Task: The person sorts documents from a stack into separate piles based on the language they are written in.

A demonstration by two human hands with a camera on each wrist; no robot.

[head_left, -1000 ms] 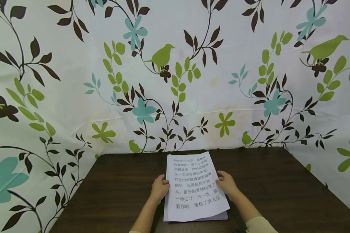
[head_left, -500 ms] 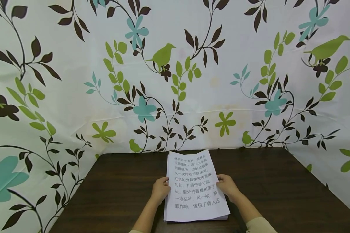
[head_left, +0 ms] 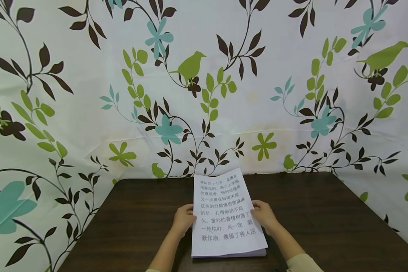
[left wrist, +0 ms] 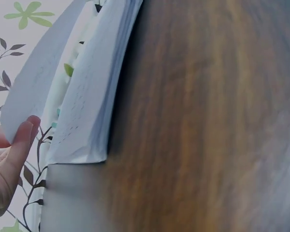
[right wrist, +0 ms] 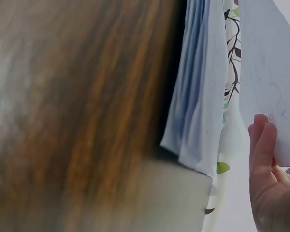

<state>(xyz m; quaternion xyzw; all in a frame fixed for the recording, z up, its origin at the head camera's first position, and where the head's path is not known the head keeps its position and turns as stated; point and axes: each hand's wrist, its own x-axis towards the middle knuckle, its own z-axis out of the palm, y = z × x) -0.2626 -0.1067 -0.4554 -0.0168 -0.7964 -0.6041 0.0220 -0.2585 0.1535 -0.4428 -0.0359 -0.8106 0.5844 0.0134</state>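
A white sheet of paper [head_left: 224, 211] printed with large dark characters is held tilted, its far edge raised. My left hand [head_left: 184, 220] pinches its left edge. At the right edge, my right hand [head_left: 266, 218] grips the sheet between thumb and fingers. Both wrist views show a gap between this sheet and a stack of paper [left wrist: 89, 92] below it. That paper stack [right wrist: 198, 96] lies on the table with its layers slightly uneven at the edges. In the head view the sheet hides most of the stack, except a strip at the near edge.
The dark brown wooden table [head_left: 132, 226] extends to both sides of the paper. Behind it hangs a white cloth [head_left: 231, 98] patterned with leaves, green birds and blue flowers.
The sheet's far edge has risen and now overlaps the cloth behind the table. Both hands keep their hold, the left having shifted slightly left. The head view has shifted a little.
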